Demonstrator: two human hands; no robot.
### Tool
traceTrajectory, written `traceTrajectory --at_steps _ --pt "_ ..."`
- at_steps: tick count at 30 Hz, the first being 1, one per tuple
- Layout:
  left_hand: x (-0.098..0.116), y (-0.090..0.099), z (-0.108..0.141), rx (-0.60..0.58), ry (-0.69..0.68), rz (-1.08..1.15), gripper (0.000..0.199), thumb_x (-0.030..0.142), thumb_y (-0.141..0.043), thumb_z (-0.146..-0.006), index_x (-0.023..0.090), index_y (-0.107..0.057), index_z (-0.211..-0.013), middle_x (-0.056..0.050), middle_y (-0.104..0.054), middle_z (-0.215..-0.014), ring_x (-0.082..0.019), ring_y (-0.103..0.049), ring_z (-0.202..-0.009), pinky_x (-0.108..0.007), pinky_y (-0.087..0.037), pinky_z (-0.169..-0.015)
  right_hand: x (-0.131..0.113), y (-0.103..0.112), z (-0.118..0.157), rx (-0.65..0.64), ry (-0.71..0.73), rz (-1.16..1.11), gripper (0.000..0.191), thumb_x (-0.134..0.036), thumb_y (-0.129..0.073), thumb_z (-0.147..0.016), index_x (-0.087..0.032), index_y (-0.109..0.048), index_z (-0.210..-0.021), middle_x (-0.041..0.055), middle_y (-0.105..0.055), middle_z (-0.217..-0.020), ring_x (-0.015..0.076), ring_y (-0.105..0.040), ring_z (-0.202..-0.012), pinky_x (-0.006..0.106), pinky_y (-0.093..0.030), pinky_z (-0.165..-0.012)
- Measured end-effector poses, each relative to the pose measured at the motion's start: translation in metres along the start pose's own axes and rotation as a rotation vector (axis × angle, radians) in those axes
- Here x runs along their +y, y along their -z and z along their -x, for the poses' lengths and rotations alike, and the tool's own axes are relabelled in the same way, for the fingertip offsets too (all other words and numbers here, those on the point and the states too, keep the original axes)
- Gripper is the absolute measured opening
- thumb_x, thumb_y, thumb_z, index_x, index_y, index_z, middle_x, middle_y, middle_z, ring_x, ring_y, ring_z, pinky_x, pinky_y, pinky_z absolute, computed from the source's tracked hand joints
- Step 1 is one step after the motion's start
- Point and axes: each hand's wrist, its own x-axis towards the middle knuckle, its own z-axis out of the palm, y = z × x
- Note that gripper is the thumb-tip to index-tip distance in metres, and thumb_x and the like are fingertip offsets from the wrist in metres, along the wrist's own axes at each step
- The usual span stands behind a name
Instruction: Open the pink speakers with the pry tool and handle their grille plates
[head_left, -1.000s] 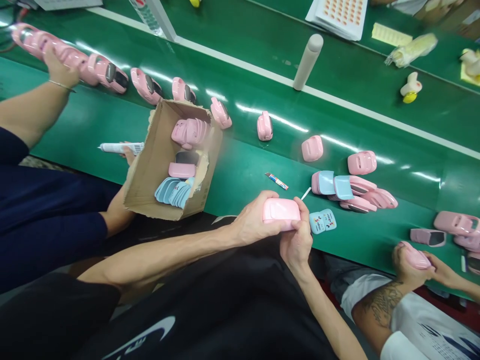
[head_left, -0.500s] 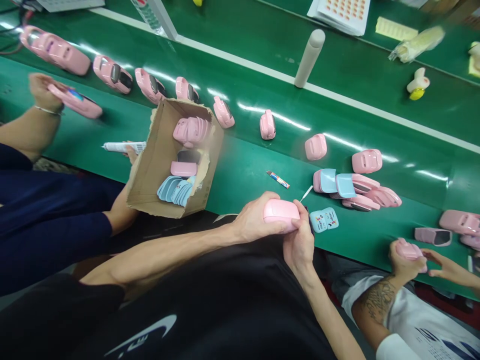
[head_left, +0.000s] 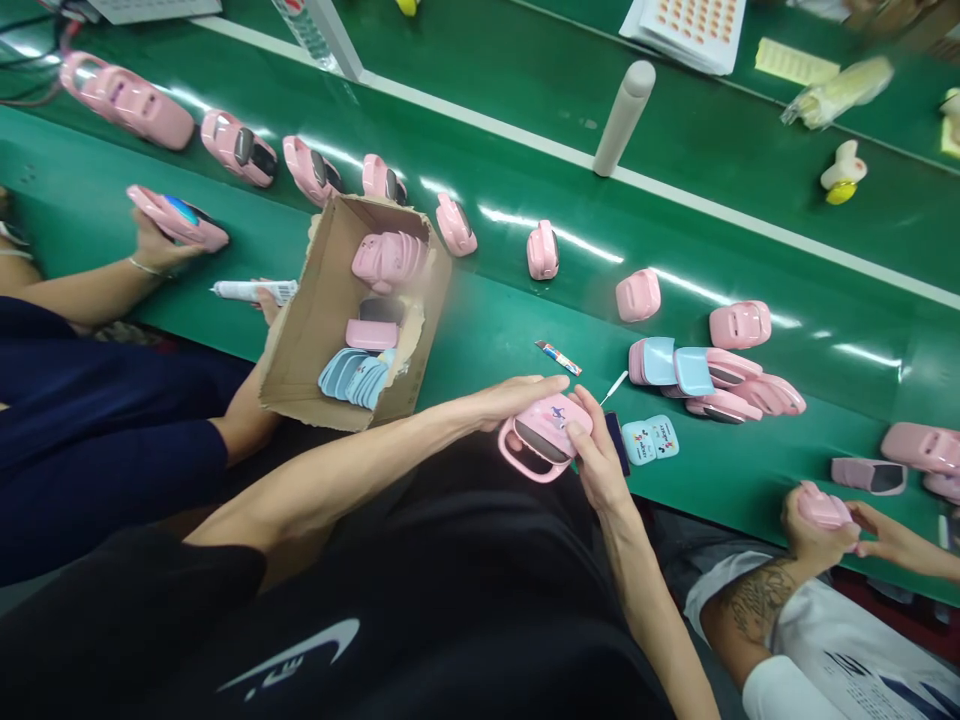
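A glossy pink plastic housing (head_left: 556,418) with a loop handle, a dark band and a small printed figure is between my two hands, in front of my body. My left hand (head_left: 517,400) grips its far left edge, fingers lying along the top. On the other side, my right hand (head_left: 598,455) holds the right edge, with the thumb on the printed face. Just beyond my right fingers lies a thin white-handled tool (head_left: 616,384). A dark flat piece (head_left: 618,440) and light-blue printed panels (head_left: 650,440) lie close to the right hand.
An open cardboard box (head_left: 292,370) holding pink and blue panels stands at left. A cutter knife (head_left: 559,357) lies ahead. Pink housings (head_left: 637,295) line the green bench, with a stack under blue panels (head_left: 694,371) at right. Co-workers' hands (head_left: 817,525) hold pink parts on both sides.
The pink housing has been turned in my hands: its smooth rounded side faced me before, now its handle and printed face show. The co-worker's hand at left has shifted its grip on another housing.
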Motion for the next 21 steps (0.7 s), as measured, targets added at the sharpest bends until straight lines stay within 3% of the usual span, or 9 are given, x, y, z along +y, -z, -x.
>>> traceTrajectory --at_steps 4,8,12,16,19,21 --pt "-0.002 0.004 -0.008 -0.229 0.088 0.253 0.064 0.069 -0.045 -0.108 0.012 -0.075 -0.106 -0.014 -0.082 -0.088 -0.022 -0.076 -0.066 -0.034 -0.064 -0.068 0.000 0.004 -0.006 -0.060 -0.057 -0.099 0.061 -0.063 -0.080 -0.088 -0.024 -0.070 -0.134 0.0065 -0.077 -0.127 0.0262 -0.072 -0.112 0.042 -0.061 -0.096" --pt "-0.002 0.003 -0.004 -0.190 0.065 0.368 0.038 0.043 -0.055 -0.110 0.012 -0.075 -0.100 -0.011 -0.083 -0.088 -0.020 -0.078 -0.072 -0.030 -0.064 -0.077 0.001 0.000 -0.004 -0.018 -0.083 -0.176 0.055 -0.061 -0.080 -0.088 -0.024 -0.073 -0.127 0.0056 -0.079 -0.122 0.0256 -0.074 -0.105 0.040 -0.063 -0.090" --pt "-0.001 0.003 -0.002 -0.153 0.105 0.392 0.044 0.043 -0.050 -0.112 0.011 -0.076 -0.095 -0.010 -0.081 -0.082 -0.019 -0.076 -0.069 -0.029 -0.063 -0.077 0.002 -0.002 0.000 -0.028 -0.117 -0.213 0.058 -0.060 -0.077 -0.091 -0.027 -0.068 -0.138 0.0056 -0.076 -0.133 0.0249 -0.073 -0.107 0.041 -0.063 -0.091" --pt "0.004 0.010 -0.002 -0.240 0.187 0.394 0.053 0.045 -0.042 -0.115 0.008 -0.077 -0.097 -0.014 -0.082 -0.084 -0.023 -0.078 -0.079 -0.033 -0.063 -0.081 -0.001 0.007 0.003 -0.100 -0.104 -0.014 0.071 -0.057 -0.076 -0.093 -0.032 -0.056 -0.157 0.0050 -0.072 -0.137 0.0215 -0.072 -0.101 0.041 -0.062 -0.092" --pt "0.010 0.019 -0.002 -0.351 0.199 0.345 0.056 0.051 -0.044 -0.113 0.007 -0.077 -0.103 -0.016 -0.082 -0.089 -0.026 -0.079 -0.086 -0.037 -0.062 -0.084 -0.005 0.013 0.005 -0.150 0.012 0.177 0.076 -0.053 -0.076 -0.095 -0.032 -0.050 -0.163 0.0061 -0.071 -0.142 0.0238 -0.069 -0.119 0.048 -0.054 -0.112" --pt "0.012 0.024 -0.001 -0.377 0.127 0.318 0.054 0.058 -0.053 -0.108 0.009 -0.077 -0.108 -0.014 -0.083 -0.094 -0.027 -0.078 -0.091 -0.037 -0.061 -0.088 -0.007 0.012 0.009 -0.141 0.086 0.200 0.073 -0.052 -0.075 -0.095 -0.033 -0.052 -0.162 0.0065 -0.064 -0.155 0.0258 -0.062 -0.138 0.050 -0.047 -0.121"
